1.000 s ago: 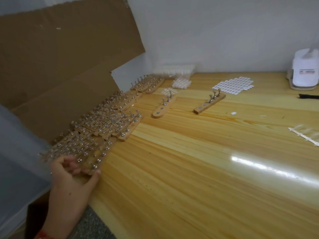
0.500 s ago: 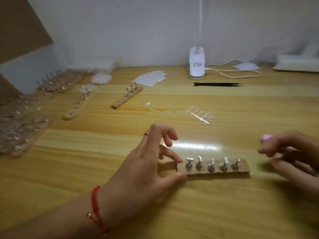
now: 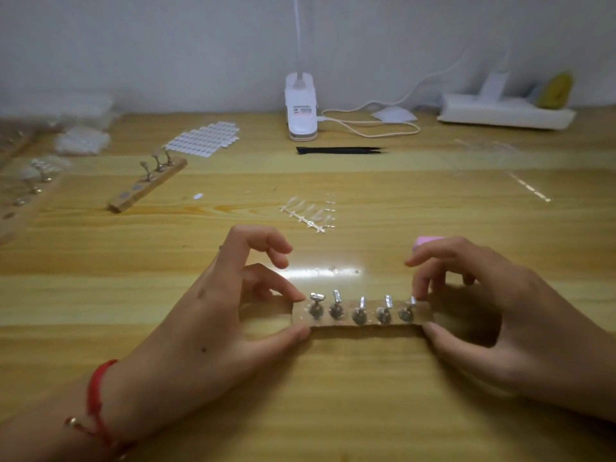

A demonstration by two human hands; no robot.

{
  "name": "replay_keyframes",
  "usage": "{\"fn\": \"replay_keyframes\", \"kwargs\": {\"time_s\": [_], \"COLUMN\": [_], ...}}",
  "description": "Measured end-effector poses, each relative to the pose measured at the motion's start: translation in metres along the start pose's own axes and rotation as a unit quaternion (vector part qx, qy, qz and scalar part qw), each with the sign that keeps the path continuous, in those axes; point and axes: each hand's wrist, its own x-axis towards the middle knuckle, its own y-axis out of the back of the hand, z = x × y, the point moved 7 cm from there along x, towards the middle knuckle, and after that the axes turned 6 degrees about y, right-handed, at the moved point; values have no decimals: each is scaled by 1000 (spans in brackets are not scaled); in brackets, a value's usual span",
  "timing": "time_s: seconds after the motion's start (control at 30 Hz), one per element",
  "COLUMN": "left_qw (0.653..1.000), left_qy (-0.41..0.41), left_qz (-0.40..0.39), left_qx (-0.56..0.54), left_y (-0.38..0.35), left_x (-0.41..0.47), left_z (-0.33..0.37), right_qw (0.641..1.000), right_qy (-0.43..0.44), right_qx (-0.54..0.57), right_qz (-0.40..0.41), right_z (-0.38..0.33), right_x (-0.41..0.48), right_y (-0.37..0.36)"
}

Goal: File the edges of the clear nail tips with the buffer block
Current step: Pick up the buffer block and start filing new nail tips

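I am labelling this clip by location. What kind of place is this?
Probably a small press-on nail workshop or home craft desk: a wooden peg stand, a strip of clear nail tips and a clip lamp on a wooden table.

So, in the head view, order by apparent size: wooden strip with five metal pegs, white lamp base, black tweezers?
1. Wooden strip with five metal pegs (nearest camera, so unsure).
2. White lamp base.
3. Black tweezers, long but thin.

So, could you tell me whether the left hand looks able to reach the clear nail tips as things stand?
Probably yes: only bare table lies between the left hand and the clear nail tips beyond it. Its fingers pinch the wooden holder, so it would need to let go first.
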Motion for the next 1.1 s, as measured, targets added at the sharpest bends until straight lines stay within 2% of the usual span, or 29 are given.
{"fn": "replay_keyframes", "kwargs": {"time_s": [0.33,0.43,0.5,0.57,0.63,0.73,0.93,1.03,1.1], "left_qw": [1000,995,999,999,997,979,952,942,935], "left_qy": [-19,56,21,31,30,30,51,18,25], "left_qz": [-17,-11,14,43,52,38,-127,-122,-127], "left_qx": [-4,-80,-37,-11,54,196,273,313,329], "left_y": [-1,11,25,38,43,40,19,26,29], "left_x": [-5,2,8,19,38,77,120,116,110], "left_z": [-2,-13,-4,-4,-8,-22,-35,-30,-31], "right_qw": [998,998,991,974,962,956,961,959,960], "right_qy": [51,38,1,-48,-82,-102,-103,-111,-113], "right_qx": [-29,22,53,104,134,141,116,126,131], "right_qz": [-12,36,119,196,224,235,227,226,219], "right_z": [-4,3,15,32,44,47,34,32,30], "right_x": [-2,-3,-5,-8,-9,-10,-10,-9,-8], "right_y": [-1,7,18,23,20,19,20,21,21]}}
